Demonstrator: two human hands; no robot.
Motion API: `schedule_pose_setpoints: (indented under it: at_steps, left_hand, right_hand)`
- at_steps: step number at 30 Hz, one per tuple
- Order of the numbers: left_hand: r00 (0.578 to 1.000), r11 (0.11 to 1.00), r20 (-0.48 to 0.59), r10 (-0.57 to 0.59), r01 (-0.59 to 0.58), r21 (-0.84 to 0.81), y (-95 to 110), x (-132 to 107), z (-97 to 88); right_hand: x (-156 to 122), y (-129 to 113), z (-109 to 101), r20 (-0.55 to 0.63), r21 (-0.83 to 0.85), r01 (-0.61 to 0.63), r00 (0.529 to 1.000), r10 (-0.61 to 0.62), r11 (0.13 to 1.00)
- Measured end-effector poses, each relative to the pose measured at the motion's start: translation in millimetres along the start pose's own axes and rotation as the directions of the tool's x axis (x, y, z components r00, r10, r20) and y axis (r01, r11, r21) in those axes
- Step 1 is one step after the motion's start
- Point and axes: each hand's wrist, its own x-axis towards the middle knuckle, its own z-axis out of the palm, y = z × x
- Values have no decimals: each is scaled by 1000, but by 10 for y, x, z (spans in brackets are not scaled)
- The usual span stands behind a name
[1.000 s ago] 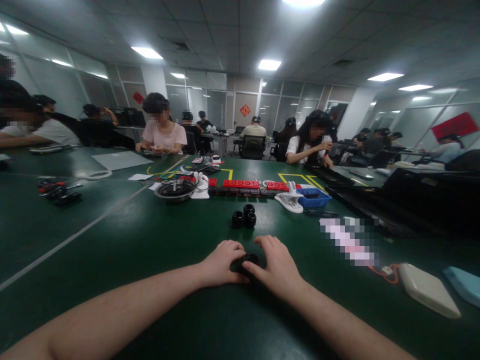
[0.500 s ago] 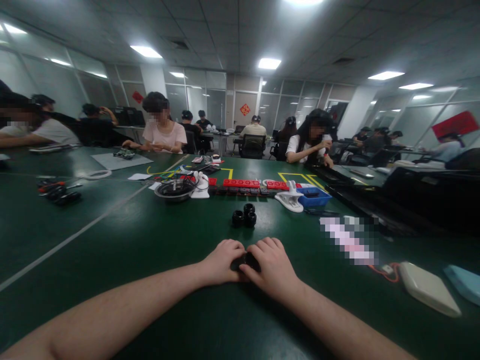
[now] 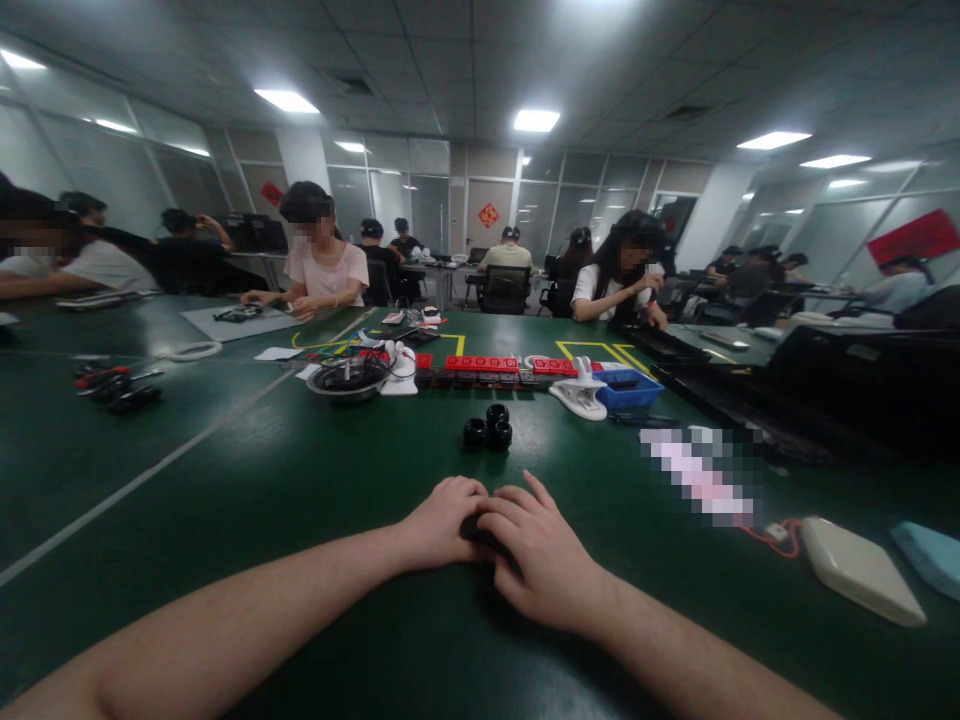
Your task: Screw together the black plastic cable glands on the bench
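Observation:
My left hand (image 3: 444, 520) and my right hand (image 3: 534, 552) meet on the green table (image 3: 300, 480) just in front of me. Both are closed around a small black part (image 3: 475, 526), which is almost wholly hidden between the fingers. The right hand's fingers lie over the left hand's knuckles. A little further away on the table stands a cluster of three black ring-shaped parts (image 3: 488, 431), untouched.
Further off lie a round dark dish (image 3: 346, 379), a row of red blocks (image 3: 484, 364), a white clip (image 3: 577, 395) and a blue tray (image 3: 628, 389). A white box (image 3: 859, 570) sits at the right. Several people sit at the far side and at other tables.
My right hand has slid left over the black part and now covers it; earlier the part showed between the two hands. The view has tilted slightly.

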Motion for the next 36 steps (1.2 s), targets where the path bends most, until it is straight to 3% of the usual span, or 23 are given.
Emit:
schedule_pose_setpoints:
  at_steps: [9, 11, 15, 18, 23, 36]
  left_hand:
    - [1000, 1000, -8, 6, -6, 14, -6, 6, 19]
    - [1000, 1000, -8, 17, -17, 9, -7, 4, 15]
    - [1000, 1000, -6, 15, -15, 7, -7, 0, -2]
    - [1000, 1000, 2, 12, -12, 12, -5, -2, -13]
    - [1000, 1000, 2, 16, -17, 11, 17, -2, -27]
    - [1000, 1000, -3, 9, -9, 12, -2, -5, 6]
  right_hand:
    - [-45, -17, -40, -46, 92, 129, 991, -126, 987]
    - [-39, 14, -56, -116, 72, 77, 991, -68, 994]
    - [-4, 111, -42, -235, 18, -155, 960, 154, 988]
    - [18, 148, 23, -210, -22, -279, 940, 268, 960]
    - [41, 123, 116, -159, -74, -337, 933, 323, 939]
    - [65, 111, 105, -115, -104, -221, 971, 209, 970]
